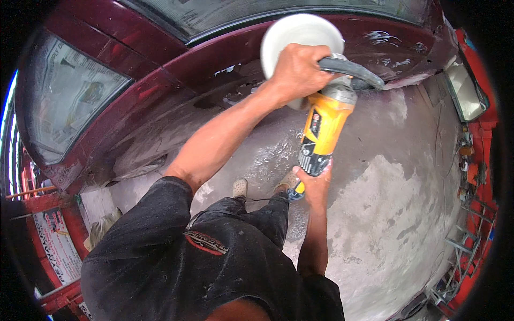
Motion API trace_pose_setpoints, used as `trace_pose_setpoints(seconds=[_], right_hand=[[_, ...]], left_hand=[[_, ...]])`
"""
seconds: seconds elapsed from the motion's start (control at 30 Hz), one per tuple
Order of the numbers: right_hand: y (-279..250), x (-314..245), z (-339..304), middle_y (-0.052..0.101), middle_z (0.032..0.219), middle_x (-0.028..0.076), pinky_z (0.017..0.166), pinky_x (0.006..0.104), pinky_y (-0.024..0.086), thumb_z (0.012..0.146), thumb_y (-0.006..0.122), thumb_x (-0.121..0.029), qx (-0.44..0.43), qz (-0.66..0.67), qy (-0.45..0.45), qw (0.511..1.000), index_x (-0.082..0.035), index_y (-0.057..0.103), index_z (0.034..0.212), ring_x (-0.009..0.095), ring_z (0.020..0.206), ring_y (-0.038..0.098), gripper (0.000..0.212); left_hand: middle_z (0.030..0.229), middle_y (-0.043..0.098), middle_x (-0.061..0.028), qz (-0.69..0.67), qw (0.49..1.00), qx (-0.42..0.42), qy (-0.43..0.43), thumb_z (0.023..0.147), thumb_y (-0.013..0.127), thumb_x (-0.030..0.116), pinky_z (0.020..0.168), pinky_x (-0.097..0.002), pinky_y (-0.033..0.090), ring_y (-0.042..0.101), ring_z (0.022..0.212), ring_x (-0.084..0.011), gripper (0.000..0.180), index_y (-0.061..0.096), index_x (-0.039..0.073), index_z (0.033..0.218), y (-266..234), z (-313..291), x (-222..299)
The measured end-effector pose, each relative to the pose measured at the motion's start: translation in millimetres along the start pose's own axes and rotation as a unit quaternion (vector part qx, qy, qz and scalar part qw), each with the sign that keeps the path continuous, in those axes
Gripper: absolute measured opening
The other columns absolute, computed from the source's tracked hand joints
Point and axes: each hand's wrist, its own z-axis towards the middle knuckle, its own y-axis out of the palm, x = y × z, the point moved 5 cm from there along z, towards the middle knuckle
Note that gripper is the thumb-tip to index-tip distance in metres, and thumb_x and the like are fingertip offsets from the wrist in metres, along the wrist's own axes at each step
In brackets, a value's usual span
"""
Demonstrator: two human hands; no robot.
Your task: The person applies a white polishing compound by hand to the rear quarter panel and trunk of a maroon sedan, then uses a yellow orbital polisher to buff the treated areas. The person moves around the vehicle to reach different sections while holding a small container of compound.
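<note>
A yellow and black car polisher with a round white pad is held between both my hands. My left hand is closed on its curved black front handle, close beside the pad. Lower down, my right hand wraps around the rear end of the body, where a cord trails off. The pad lies against or just off the maroon side of a car; I cannot tell which. Whitish smears mark the paint to the right of the pad.
Paper covers the car's side window. Below me is a patchy, partly wet concrete floor, where my feet in light clogs stand. A metal frame lies along the right beside a red structure. A printed sign hangs at left.
</note>
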Motion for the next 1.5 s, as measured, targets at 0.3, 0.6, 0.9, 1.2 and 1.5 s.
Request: trace_pose_setpoints(seconds=[0.3, 0.6, 0.9, 1.2, 1.5], right_hand=[[39, 45, -42, 0.062, 0.114, 0.01, 0.09, 0.0341, 0.052, 0.069, 0.089, -0.008, -0.036, -0.043, -0.059, 0.997, 0.004, 0.036, 0.139, 0.019, 0.102, 0.062, 0.089], [107, 14, -108, 0.056, 0.128, 0.02, 0.101, 0.0396, 0.046, 0.065, 0.091, -0.013, -0.183, -0.035, -0.027, 0.982, 0.005, 0.03, 0.143, 0.028, 0.117, 0.057, 0.1], [85, 23, -81, 0.059, 0.124, 0.015, 0.096, 0.0367, 0.049, 0.066, 0.09, -0.01, -0.141, -0.018, -0.044, 0.989, 0.001, 0.036, 0.138, 0.023, 0.111, 0.06, 0.091], [12, 7, -11, 0.058, 0.124, 0.019, 0.096, 0.036, 0.049, 0.066, 0.091, -0.015, -0.046, 0.005, 0.015, 0.999, 0.01, 0.026, 0.146, 0.026, 0.11, 0.06, 0.106], [2, -9, 1, 0.058, 0.126, 0.015, 0.095, 0.0348, 0.049, 0.068, 0.09, -0.01, 0.0, -0.001, 0.014, 1.0, 0.007, 0.031, 0.144, 0.023, 0.11, 0.06, 0.098]], left_hand=[[0.071, 0.069, -0.0152, -0.01, 1.0, 0.003, -0.014, 0.075, 0.082, 0.017, 0.057, -0.0366, 0.052, 0.071, 0.063, -0.0282, 0.018, 0.069, 0.004, 0.08, -58, -63, -15], [0.059, 0.057, -0.0106, 0.101, 0.992, 0.019, -0.079, 0.074, 0.083, 0.006, 0.051, -0.0311, 0.042, 0.057, 0.052, -0.0161, 0.026, 0.058, 0.001, 0.069, -177, -153, -9], [0.057, 0.049, -0.0049, 0.073, 0.996, 0.025, -0.04, 0.073, 0.085, 0.006, 0.05, -0.0274, 0.038, 0.044, 0.053, -0.0085, 0.03, 0.055, 0.002, 0.068, -141, -112, -9], [0.06, 0.06, -0.0111, 0.028, 0.999, 0.017, 0.038, 0.076, 0.084, 0.013, 0.051, -0.0323, 0.045, 0.06, 0.052, -0.0166, 0.024, 0.063, 0.003, 0.073, -17, -13, -16], [0.064, 0.065, -0.0144, 0.004, 0.998, 0.037, 0.045, 0.075, 0.082, 0.018, 0.052, -0.0343, 0.049, 0.067, 0.056, -0.0226, 0.021, 0.068, 0.003, 0.076, 15, 6, -13]])
